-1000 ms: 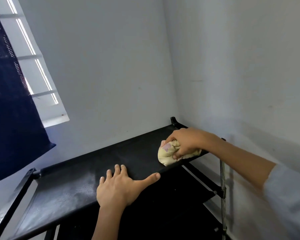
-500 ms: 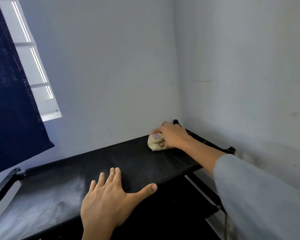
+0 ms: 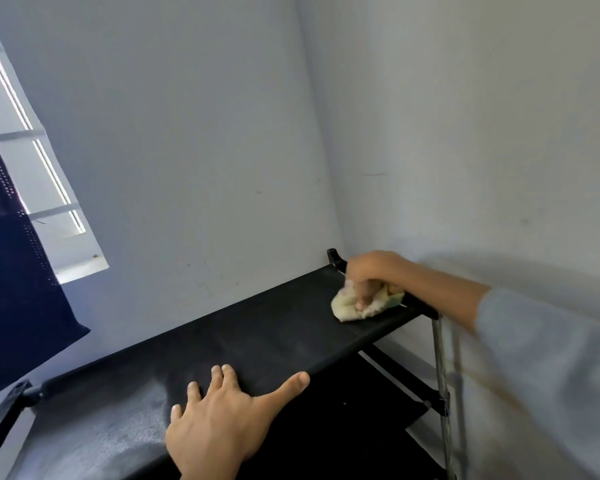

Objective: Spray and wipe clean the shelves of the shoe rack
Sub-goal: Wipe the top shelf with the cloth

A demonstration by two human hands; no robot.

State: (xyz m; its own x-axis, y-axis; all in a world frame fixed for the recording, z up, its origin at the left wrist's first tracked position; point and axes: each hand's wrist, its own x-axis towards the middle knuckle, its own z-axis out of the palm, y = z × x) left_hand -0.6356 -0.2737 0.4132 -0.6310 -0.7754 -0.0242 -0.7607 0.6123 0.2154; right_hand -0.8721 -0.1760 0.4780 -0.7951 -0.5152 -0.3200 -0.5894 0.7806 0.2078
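Right hand [image 3: 371, 271], gripping cloth [image 3: 357, 304], moved to shelf's [image 3: 257, 337] right end; left [image 3: 219, 424] spread flat

Two bare hands at work

Left hand [image 3: 219, 420] lies flat, fingers spread; right hand [image 3: 369, 275], arm outstretched, curls around a wad, motion-blurred.

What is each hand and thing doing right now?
Right hand: grips the crumpled pale yellow cloth.
Crumpled pale yellow cloth: bunched up, on the shelf's far right end.
Left hand: flat on the shelf, fingers spread.
Black fabric top shelf: dusty grey at its left end.
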